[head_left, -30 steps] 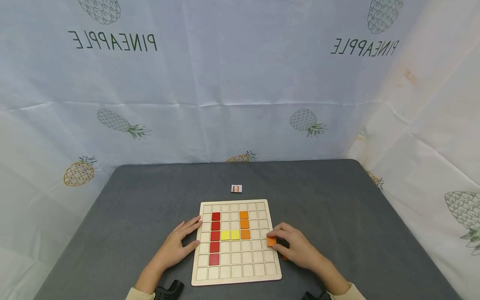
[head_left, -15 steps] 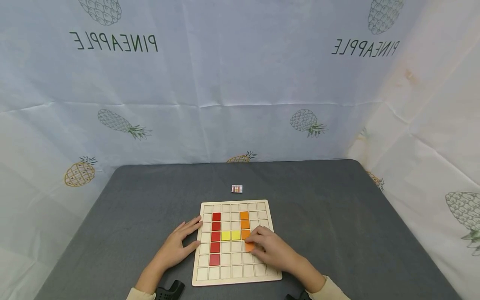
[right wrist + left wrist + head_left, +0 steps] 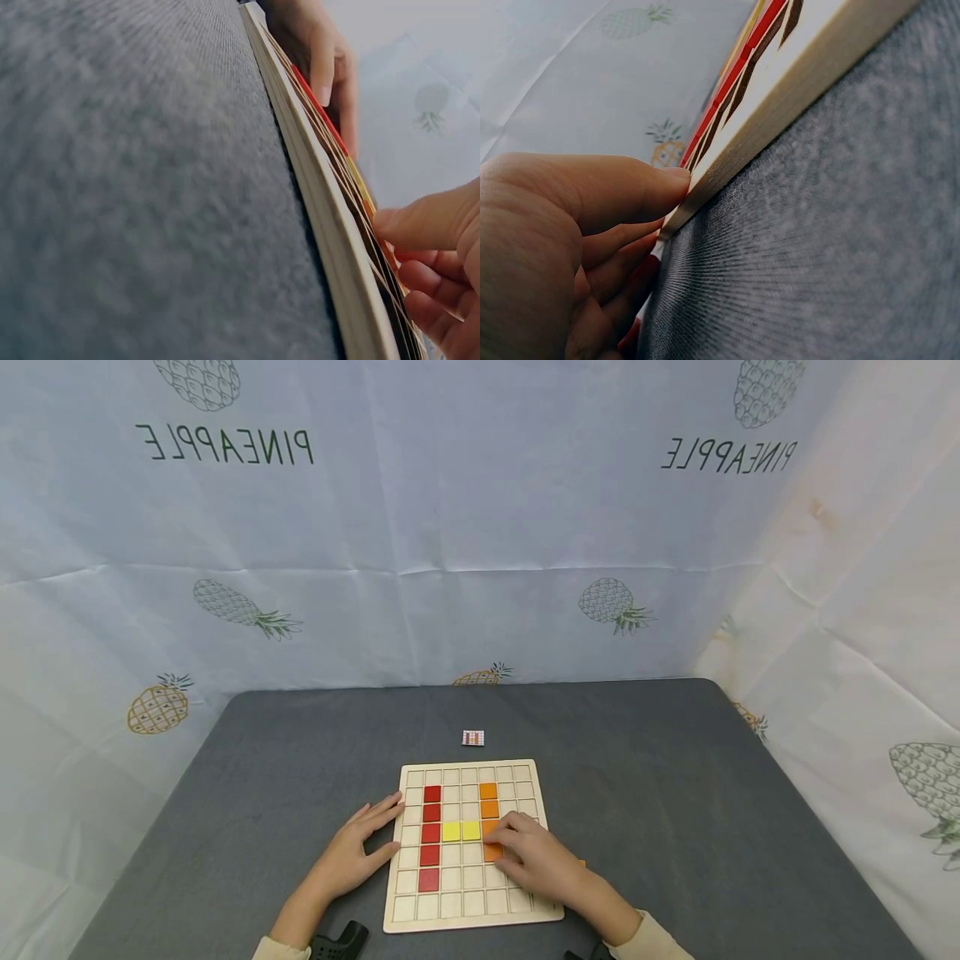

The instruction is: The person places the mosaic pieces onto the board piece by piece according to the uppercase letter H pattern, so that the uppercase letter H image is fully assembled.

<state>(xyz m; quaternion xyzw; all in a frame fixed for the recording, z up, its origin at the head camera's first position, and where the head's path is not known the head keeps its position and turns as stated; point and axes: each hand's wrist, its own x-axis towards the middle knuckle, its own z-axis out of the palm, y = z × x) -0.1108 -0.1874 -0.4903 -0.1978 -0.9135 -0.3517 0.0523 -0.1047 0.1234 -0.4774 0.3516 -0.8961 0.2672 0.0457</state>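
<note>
A light wooden grid board (image 3: 450,906) lies on the dark table. A column of red tiles (image 3: 431,832) fills cells on its left. Two yellow tiles (image 3: 460,832) join that column to a column of orange tiles (image 3: 488,792). My right hand (image 3: 543,864) is over the board, thumb and fingertips at the lowest orange tile (image 3: 492,852), which sits in or at the cell below the others and is partly covered by the fingers. My left hand (image 3: 352,852) rests beside the board, extended fingers and thumb touching its left edge, as the left wrist view (image 3: 592,202) also has it.
Behind the board a small card (image 3: 473,737) with a coloured grid lies on the grey table (image 3: 300,752). A bit of orange (image 3: 582,862) shows past my right wrist, mostly hidden. A pineapple-print curtain (image 3: 480,527) hangs behind the table.
My right hand has carried an orange tile leftward from the board's right edge to the cell below the orange column. My left hand has stayed at the left edge.
</note>
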